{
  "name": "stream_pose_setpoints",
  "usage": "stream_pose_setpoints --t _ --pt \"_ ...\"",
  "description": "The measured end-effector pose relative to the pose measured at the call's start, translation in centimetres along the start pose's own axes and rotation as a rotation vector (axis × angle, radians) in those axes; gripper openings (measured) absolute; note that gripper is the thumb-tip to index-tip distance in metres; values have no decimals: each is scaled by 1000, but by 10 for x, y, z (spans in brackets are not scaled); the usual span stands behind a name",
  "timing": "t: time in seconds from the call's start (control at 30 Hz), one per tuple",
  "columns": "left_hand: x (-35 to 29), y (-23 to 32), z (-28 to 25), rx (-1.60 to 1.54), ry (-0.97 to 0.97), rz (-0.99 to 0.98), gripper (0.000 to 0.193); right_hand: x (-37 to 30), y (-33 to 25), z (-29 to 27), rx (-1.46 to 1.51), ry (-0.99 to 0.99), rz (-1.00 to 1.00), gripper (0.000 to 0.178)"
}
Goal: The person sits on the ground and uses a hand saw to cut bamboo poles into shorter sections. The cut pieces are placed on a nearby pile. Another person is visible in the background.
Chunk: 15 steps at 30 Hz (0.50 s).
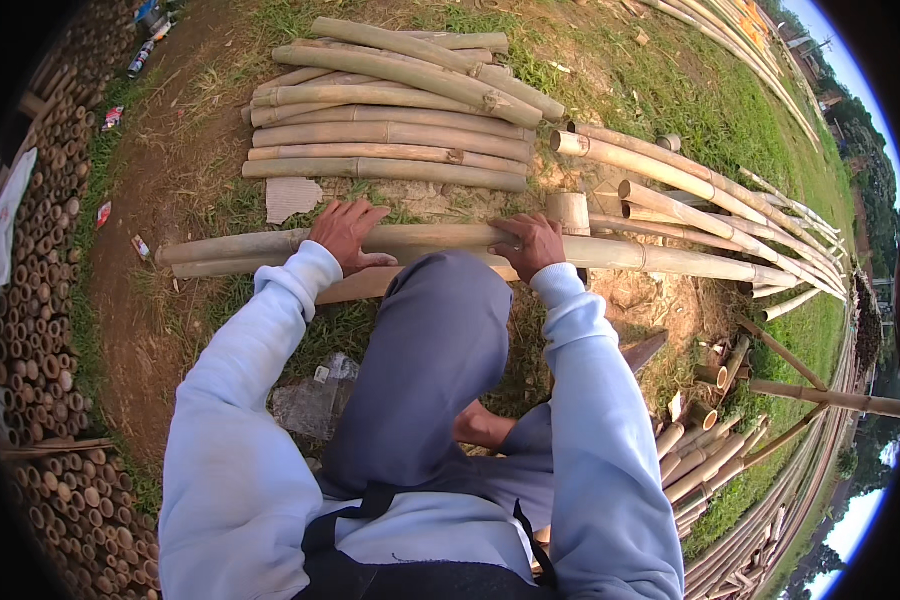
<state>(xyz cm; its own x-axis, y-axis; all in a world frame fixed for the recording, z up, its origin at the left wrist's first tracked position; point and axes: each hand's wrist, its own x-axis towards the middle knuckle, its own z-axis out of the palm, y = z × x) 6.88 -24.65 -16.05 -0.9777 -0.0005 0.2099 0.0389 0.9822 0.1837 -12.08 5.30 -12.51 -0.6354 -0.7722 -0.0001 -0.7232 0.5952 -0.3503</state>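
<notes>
A long bamboo pole (430, 237) lies crosswise in front of me, with other bamboo pieces close along its near side. My left hand (345, 237) rests on the pole, its fingers stretched out past the far edge and the thumb apart on the near side. Farther right, my right hand (532, 243) is bent around the same pole, close to a short upright bamboo stub (568, 213). My raised knee (448, 300) is against the near side of the poles, between my hands, and covers part of them.
Cut bamboo lengths (390, 135) are piled beyond the pole. Long poles (710, 185) stretch away at right, above a wooden pole frame (830, 398). Stacked bamboo ends (40, 330) line the left side. A clear plastic sheet (315, 400) lies left of my knee.
</notes>
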Motion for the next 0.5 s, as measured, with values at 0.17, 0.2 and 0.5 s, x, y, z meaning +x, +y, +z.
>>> stream_pose_setpoints --t 0.17,0.2,0.5 --pt "37 49 59 7 139 102 49 -2 5 19 20 -9 29 42" --pt "42 56 69 41 124 109 45 -3 6 22 18 -21 36 42" --pt "77 91 96 74 -18 56 17 -7 10 34 -28 1 89 52"
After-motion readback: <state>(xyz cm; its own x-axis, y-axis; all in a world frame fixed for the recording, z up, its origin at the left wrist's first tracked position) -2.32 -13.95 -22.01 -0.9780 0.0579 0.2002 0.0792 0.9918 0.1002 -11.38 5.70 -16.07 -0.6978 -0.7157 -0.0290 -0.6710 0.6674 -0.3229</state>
